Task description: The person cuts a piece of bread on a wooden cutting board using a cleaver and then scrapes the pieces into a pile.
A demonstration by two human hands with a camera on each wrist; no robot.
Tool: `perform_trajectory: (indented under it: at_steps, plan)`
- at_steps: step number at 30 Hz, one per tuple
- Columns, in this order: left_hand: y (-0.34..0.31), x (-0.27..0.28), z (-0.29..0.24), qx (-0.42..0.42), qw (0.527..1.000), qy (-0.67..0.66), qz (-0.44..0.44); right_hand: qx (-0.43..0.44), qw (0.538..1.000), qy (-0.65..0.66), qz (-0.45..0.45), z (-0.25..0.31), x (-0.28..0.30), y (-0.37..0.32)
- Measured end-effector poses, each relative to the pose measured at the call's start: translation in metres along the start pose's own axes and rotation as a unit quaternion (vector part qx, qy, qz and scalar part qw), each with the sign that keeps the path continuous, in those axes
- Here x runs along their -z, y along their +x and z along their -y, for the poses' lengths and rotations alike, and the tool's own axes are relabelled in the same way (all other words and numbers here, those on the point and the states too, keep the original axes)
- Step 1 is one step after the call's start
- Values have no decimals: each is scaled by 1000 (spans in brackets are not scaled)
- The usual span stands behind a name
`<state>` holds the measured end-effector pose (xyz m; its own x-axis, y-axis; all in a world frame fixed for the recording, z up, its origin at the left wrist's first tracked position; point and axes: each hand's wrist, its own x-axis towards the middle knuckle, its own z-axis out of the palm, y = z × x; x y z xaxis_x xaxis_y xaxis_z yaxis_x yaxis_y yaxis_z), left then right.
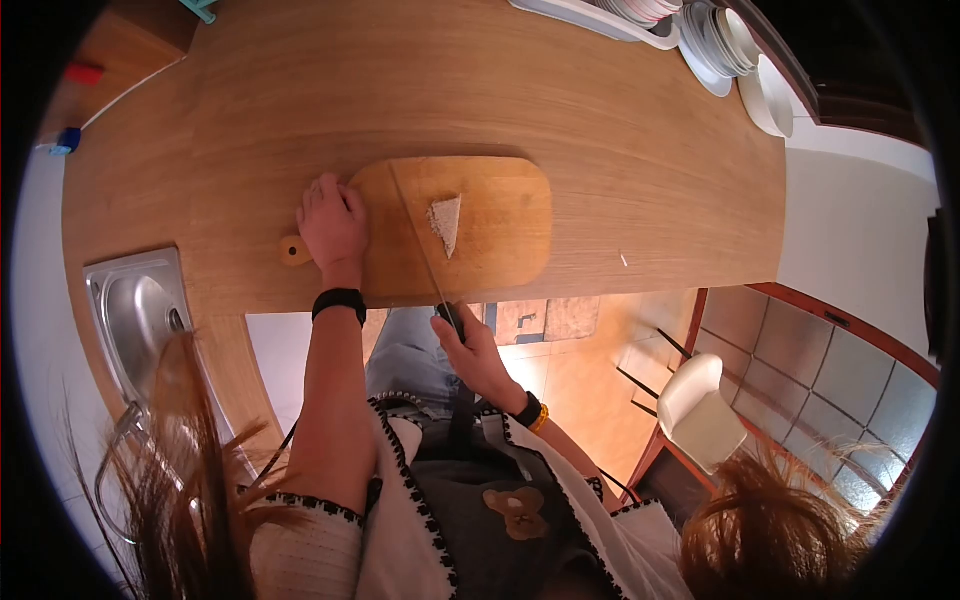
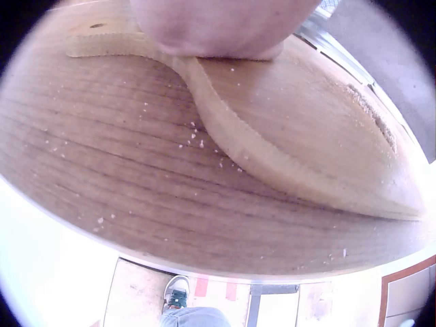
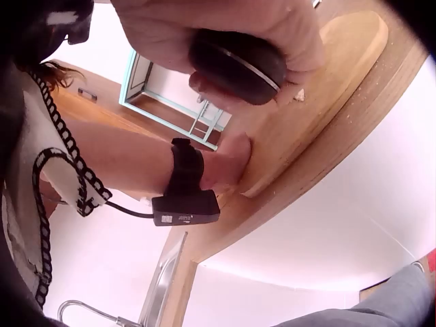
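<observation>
A wooden cutting board (image 1: 510, 225) lies on the counter, its holed handle (image 1: 293, 250) pointing left. My left hand (image 1: 333, 225) rests on the handle end of the board; in the left wrist view its palm (image 2: 225, 27) presses down there, with the fingers hidden. A triangular piece of bread (image 1: 447, 225) with a crumbly edge sits mid-board. My right hand (image 1: 475, 355) grips the black handle of a long knife (image 1: 418, 225) at the board's near edge. The thin blade slants across the board, left of the bread. The right wrist view shows the handle's end (image 3: 235, 66) in the palm.
Crumbs (image 2: 194, 136) dot the wooden counter (image 1: 250, 130). A metal sink (image 1: 140, 310) is set in at the left. At the far right stand stacked plates (image 1: 715, 50), a white bowl (image 1: 768, 98) and a dish rack (image 1: 590, 15). A white chair (image 1: 695, 405) stands behind on the right.
</observation>
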<state>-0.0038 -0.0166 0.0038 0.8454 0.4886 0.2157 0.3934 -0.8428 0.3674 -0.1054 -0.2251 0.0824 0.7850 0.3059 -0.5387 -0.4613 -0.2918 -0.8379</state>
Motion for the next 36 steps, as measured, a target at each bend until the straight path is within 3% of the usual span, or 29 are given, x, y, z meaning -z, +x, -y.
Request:
perform_trajectory:
  at_steps: [3, 15, 16, 17, 25, 29, 32, 34, 36]
  plan:
    - [0, 1, 0, 10, 1000, 11, 11, -42, 999, 1, 12, 3, 3, 1]
    - [0, 0, 0, 10, 1000, 21, 16, -25, 998, 48, -30, -5, 21, 5]
    - [0, 0, 1, 7, 1000, 19, 15, -80, 995, 43, -27, -1, 26, 4]
    - [0, 0, 1, 5, 1000, 17, 13, -81, 995, 44, -27, -1, 28, 4]
    - [0, -2, 2, -5, 1000, 28, 1, -18, 999, 19, -45, -10, 24, 5]
    - [-1, -2, 2, -11, 1000, 21, -12, -69, 995, 61, -42, -3, 23, 3]
    - [0, 0, 0, -12, 1000, 20, -14, -30, 999, 10, -37, 4, 26, 1]
    - [0, 0, 0, -10, 1000, 17, -9, 27, 996, -87, 20, 24, 39, -8]
    - [-2, 0, 0, -6, 1000, 14, 3, 3, 997, -75, 24, 52, 60, -16]
